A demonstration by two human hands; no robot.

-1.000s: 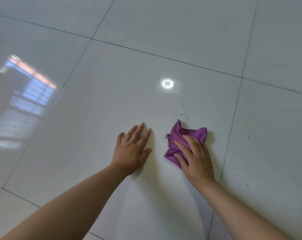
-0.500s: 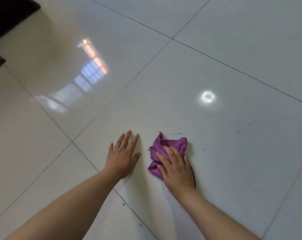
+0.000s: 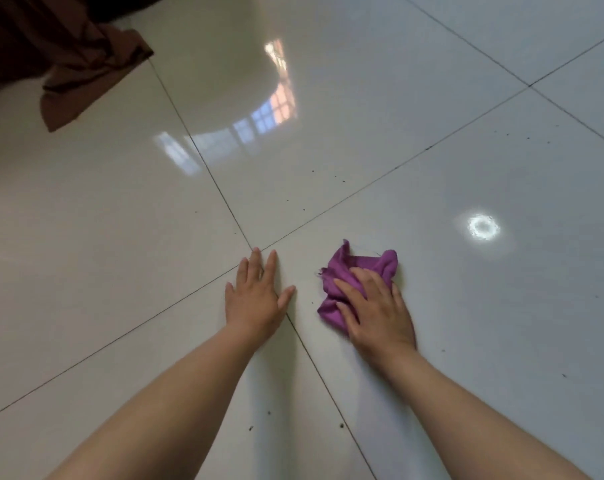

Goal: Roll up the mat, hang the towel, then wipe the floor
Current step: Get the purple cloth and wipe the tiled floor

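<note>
Both hands and the cloth point(image 3: 361, 266) have shifted to a crossing of tile joints point(image 3: 220, 195). The left hand point(image 3: 255, 301) lies flat on the floor point(image 3: 484, 341), fingers straight and spread. Just beside it, the right hand point(image 3: 376, 315) presses the crumpled purple cloth down, fingers flat. Brown fabric point(image 3: 85, 74), perhaps a curtain, lies far left.

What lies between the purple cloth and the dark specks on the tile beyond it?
Nothing visible. The right hand presses the purple cloth on the floor, and only bare tile runs up to the dark specks. The left hand rests flat to the side; the brown fabric lies far off, upper left.
</note>
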